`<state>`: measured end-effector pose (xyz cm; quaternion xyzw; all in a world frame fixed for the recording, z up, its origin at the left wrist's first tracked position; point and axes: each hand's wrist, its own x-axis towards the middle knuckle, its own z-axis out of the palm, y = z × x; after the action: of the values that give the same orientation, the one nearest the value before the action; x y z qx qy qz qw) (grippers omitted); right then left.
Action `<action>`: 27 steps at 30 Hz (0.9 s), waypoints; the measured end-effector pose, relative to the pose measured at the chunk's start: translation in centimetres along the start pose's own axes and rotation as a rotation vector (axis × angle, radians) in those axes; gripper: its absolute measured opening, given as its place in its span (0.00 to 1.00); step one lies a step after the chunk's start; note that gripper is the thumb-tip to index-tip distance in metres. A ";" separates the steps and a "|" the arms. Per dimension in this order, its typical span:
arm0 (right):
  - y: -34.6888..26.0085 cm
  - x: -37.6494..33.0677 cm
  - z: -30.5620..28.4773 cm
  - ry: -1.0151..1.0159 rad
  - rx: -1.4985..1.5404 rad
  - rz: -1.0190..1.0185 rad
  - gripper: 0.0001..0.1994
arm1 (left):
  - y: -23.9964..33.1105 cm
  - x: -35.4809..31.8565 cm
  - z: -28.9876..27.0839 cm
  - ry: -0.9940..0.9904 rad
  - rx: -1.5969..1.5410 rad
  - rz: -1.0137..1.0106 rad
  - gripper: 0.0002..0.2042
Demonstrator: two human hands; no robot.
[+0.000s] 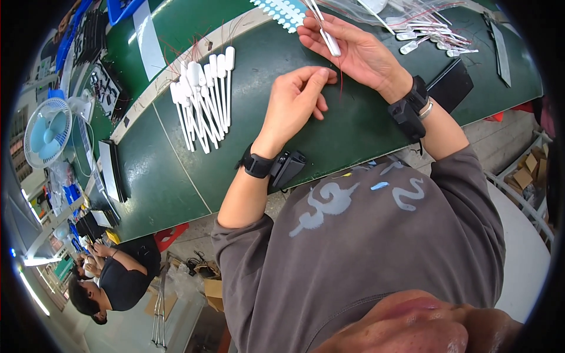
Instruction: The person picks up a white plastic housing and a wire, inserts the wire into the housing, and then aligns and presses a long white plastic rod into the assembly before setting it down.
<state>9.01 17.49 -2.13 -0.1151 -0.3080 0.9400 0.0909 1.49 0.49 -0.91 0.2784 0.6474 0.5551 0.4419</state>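
My right hand [368, 56] is raised over the green table with its fingers curled round white plastic sticks [331, 44] that have a flat, rounded end. A thin red wire [341, 82] hangs down below the palm. Close beside it, my left hand [297, 100] is closed, thumb pressed against the index finger; whatever lies in that pinch is too small to make out. Left of my hands, several white paddle-ended sticks [220, 94] lie fanned out in a group, with thin red and dark wires at their far ends.
More white pieces with red wires [435, 35] lie at the far right beside clear plastic bags. A turquoise sheet with white dots [282, 12] is at the back. A black flat box [450, 85] rests near the right edge. A fan [48, 132] and a seated person [120, 273] are left.
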 end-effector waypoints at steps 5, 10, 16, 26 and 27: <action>0.0 0.0 -0.3 -0.019 0.124 0.044 0.12 | 0.2 0.0 0.6 -0.176 -0.382 -0.180 0.16; 0.3 0.3 -1.2 -0.059 0.104 0.045 0.11 | 0.0 0.2 -0.2 -0.312 -0.530 -0.238 0.16; -0.4 -0.5 0.6 -0.068 0.092 0.108 0.11 | -0.2 0.2 -0.7 -0.337 -0.511 -0.244 0.15; -0.7 -0.7 1.3 -0.090 -0.177 -0.076 0.13 | 0.6 -0.6 -0.1 -0.336 -0.446 -0.235 0.16; -0.7 -0.6 1.1 -0.109 -0.220 -0.079 0.14 | 0.7 -0.6 0.0 -0.318 -0.466 -0.239 0.16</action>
<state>9.35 17.30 -0.74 -0.0609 -0.4178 0.9012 0.0981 1.63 0.18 -0.05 0.1748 0.4536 0.5823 0.6516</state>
